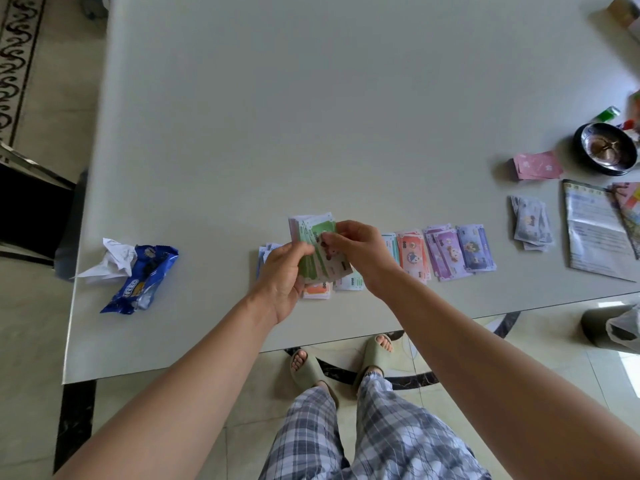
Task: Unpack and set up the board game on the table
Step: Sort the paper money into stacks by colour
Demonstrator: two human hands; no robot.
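Both hands are up over the near edge of the tabletop (311, 98), sharing one wad of play money. The left hand (282, 275) is curled around the wad's lower end, thumb on top, gripping the notes (313, 268). The right hand (356, 252) pinches the top green note between thumb and fingertips, peeling it off.

The wad's long axis runs from about 11 o'clock to 5 o'clock, so the loose end points toward the right hand's side. That matters, I'd guess, because the sorted piles lie in a row just beneath and out toward 3 o'clock: an orange pile (412, 254) just beside the right wrist, then purple piles (457, 252), with a grey pile (531, 223) well apart. The right hand is the nearer one to all of these. A few more notes lie under the left hand at 9 o'clock, mostly hidden.
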